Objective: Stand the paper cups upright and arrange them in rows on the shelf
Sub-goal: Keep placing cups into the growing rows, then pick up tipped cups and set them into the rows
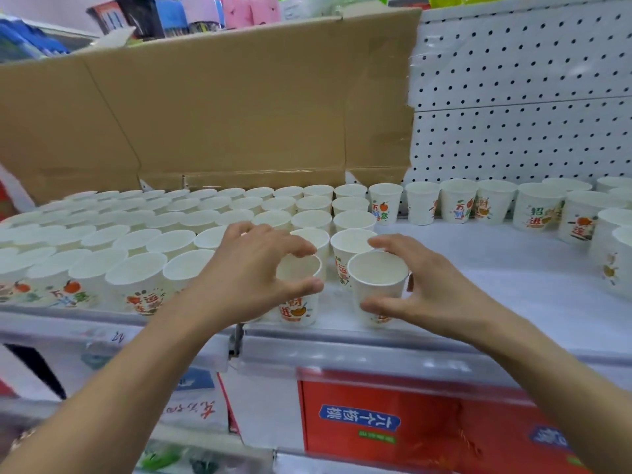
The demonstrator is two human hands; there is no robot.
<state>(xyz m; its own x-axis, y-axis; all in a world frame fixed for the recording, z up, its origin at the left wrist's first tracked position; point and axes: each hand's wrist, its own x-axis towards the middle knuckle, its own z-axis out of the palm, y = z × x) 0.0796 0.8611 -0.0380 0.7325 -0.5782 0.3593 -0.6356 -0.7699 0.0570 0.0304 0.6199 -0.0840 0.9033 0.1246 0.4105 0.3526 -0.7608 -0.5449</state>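
Observation:
Many white paper cups with orange fruit prints [136, 271] stand upright in tight rows on the left of the white shelf [496, 268]. My left hand [253, 278] curls thumb and fingers round the rim of one upright cup [298, 268] at the front right end of the rows. Just to its right, my right hand [441, 295] holds another upright cup [378, 273] between thumb and index finger. Both cups stand on the shelf near its front edge.
A loose line of upright cups [458, 200] runs along the back right, with a few more at the far right edge [612, 234]. Flattened cardboard [222, 114] leans behind the rows, next to white pegboard [513, 97]. A red carton [410, 422] sits on the shelf below.

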